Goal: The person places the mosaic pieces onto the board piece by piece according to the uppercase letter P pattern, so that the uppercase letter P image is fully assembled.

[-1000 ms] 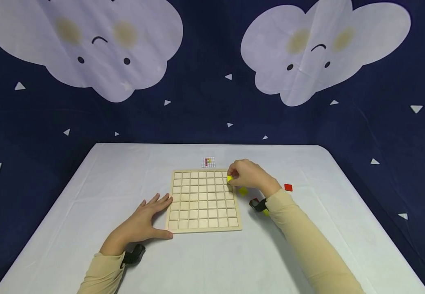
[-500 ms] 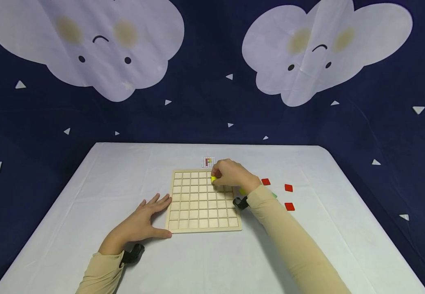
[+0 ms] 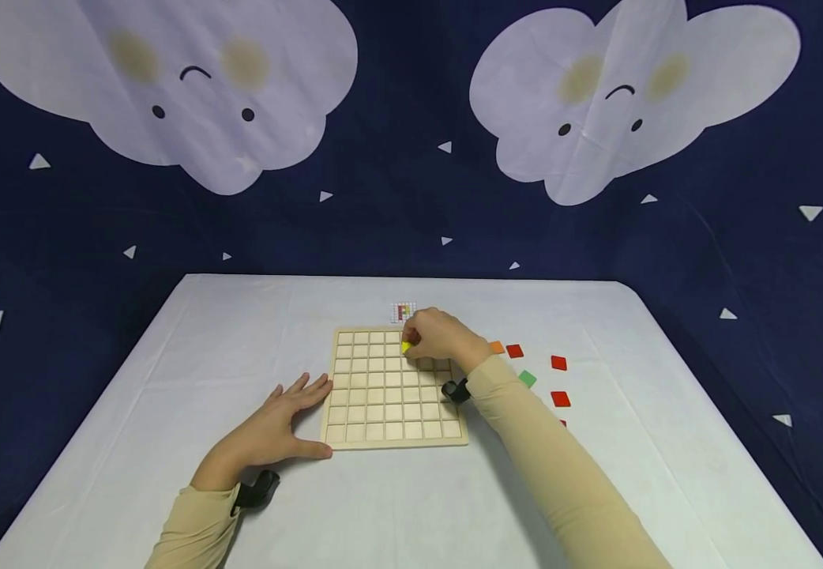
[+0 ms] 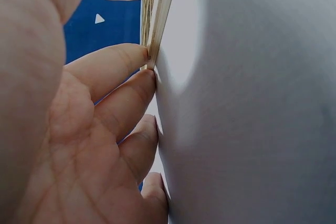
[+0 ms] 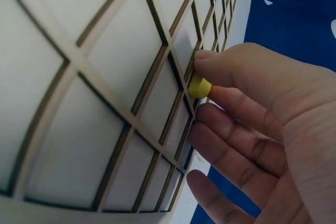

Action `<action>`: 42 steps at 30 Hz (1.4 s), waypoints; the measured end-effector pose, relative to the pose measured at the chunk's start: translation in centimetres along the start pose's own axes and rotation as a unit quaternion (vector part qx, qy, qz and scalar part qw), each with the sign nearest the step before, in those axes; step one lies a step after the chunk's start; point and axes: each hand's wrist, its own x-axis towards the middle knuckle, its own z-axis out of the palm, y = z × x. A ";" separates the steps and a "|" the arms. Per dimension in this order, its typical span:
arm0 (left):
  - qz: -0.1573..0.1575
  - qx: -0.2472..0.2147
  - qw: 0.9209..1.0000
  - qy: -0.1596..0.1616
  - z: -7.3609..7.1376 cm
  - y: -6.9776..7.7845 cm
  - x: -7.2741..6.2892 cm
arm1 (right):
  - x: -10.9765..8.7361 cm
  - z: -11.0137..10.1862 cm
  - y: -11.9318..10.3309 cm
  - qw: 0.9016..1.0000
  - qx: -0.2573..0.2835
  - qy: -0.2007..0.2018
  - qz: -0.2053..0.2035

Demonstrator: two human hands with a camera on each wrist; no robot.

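Observation:
A pale wooden grid board (image 3: 383,432) lies on the white cloth. My right hand (image 3: 443,336) pinches a small yellow tile (image 3: 406,347) between thumb and index finger, over the board's second row from the far side. In the right wrist view the yellow tile (image 5: 199,87) is down at the grid's dividers, and the other fingers lie beside the squares. My left hand (image 3: 272,431) rests at the board's left side with fingers spread, thumb by the near left corner. The left wrist view shows its fingertips (image 4: 137,51) touching the board's edge (image 4: 161,19).
A small pattern card (image 3: 403,311) lies just beyond the board. To the right are an orange tile (image 3: 497,347), a green tile (image 3: 527,378) and several red ones, such as this red tile (image 3: 561,399). My right sleeve (image 3: 561,474) hides part of that area.
My right hand has carried the yellow tile leftward from the board's right edge to over its second row. Loose tiles behind the arm came into view. The left hand stays put.

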 end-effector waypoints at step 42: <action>0.000 -0.016 1.000 -0.005 -0.1 0.1 -0.1 | -0.4 -0.2 -0.8 1.000 -0.013 0.016 0.013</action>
